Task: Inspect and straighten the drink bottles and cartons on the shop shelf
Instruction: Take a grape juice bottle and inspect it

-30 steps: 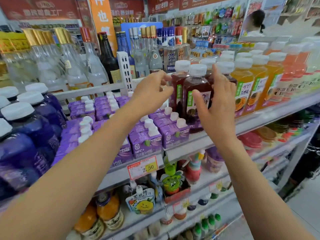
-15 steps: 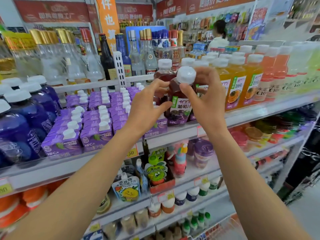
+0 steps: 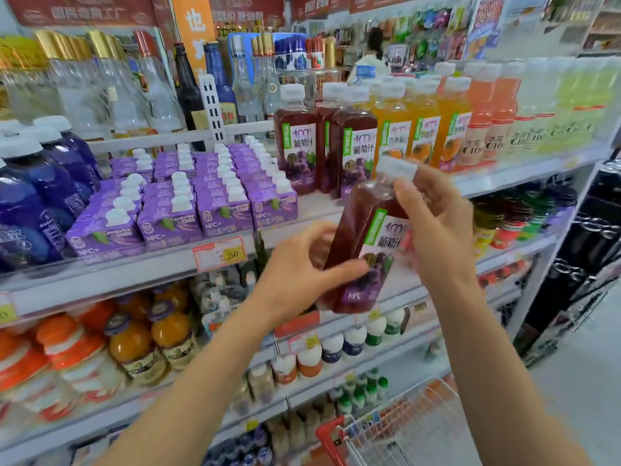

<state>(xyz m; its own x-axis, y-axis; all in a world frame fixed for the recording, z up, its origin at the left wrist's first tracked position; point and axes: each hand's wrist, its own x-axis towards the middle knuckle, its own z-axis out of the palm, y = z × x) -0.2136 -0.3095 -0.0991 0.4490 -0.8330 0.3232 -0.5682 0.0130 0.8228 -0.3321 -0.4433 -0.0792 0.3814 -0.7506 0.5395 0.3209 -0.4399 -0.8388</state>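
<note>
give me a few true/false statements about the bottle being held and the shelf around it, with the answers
1. Both hands hold the grape juice bottle. True: left hand low, right hand near the top.
2. The held bottle stands upright on the shelf. False: it is tilted, off the shelf.
3. Its cap is off. False: the white cap is on.
4. Purple cartons sit left of the shelved grape juice bottles. True.
5. The orange juice bottles lie flat. False: they stand upright.
</note>
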